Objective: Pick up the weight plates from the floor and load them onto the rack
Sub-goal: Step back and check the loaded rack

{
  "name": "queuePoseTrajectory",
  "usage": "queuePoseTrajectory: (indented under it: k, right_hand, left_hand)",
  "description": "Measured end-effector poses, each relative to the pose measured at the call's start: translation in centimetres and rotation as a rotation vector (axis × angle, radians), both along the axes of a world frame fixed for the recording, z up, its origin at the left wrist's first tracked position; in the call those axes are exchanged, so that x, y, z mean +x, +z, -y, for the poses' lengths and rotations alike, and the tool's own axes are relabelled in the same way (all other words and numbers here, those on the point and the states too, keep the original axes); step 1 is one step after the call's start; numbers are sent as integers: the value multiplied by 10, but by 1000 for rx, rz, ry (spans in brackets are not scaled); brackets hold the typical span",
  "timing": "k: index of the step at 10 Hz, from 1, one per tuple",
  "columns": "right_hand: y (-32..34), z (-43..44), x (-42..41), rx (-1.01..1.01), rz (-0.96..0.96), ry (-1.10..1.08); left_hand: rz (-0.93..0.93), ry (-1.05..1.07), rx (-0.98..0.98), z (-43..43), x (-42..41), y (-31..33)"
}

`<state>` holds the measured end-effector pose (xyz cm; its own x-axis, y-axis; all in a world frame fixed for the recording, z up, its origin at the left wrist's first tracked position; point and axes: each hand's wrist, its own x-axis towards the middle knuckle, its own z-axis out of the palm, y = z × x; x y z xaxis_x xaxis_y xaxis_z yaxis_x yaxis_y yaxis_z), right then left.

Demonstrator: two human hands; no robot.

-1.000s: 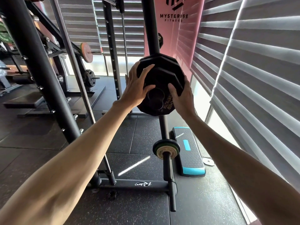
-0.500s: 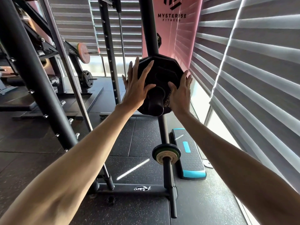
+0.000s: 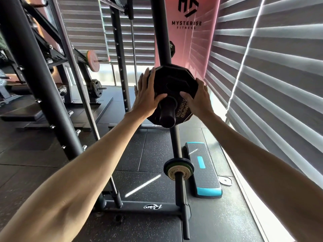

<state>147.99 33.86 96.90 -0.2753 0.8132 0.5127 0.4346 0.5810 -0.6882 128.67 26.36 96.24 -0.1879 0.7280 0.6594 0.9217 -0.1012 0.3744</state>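
The room is a gym with a dark rubber floor [image 3: 153, 151] made of speckled tiles; on your right a wall of grey blinds [image 3: 272, 81] lets thin lines of light through, and a pink banner [image 3: 195, 37] hangs behind the equipment. The black rack [image 3: 26, 70] fills the left side, with a thick slanted post and a thinner chrome rod beside it; its base bar lies on the floor in front of you. One vertical post [image 3: 161, 32] of this rack stands in the middle, and from it a short black peg [image 3: 167, 112] points toward you.

The black weight plate [image 3: 173, 81] sits on this peg, with the peg through its centre hole and its end sticking out in front. Your left hand [image 3: 148, 96] lies flat on the left part of the plate's face, fingers stretched upward and thumb near the peg; your right hand [image 3: 198, 100] lies flat on the right part, thumb also toward the peg; neither hand closes around the plate, both only press with spread fingers.

Lower on the same post, a smaller plate [image 3: 178, 168] sits on another peg; just beside it on the floor lies a black and blue step platform [image 3: 203, 172]; a small silver plate [image 3: 225, 180] lies flat on the floor near the platform, by the blinds.
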Motion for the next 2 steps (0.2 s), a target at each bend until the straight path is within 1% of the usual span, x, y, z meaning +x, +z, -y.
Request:
queuePoseTrajectory:
  k: [2]
  right_hand:
    - [24,8,6,-21,162,1]
  left_hand:
    - [-8,7,-27,10,3,20]
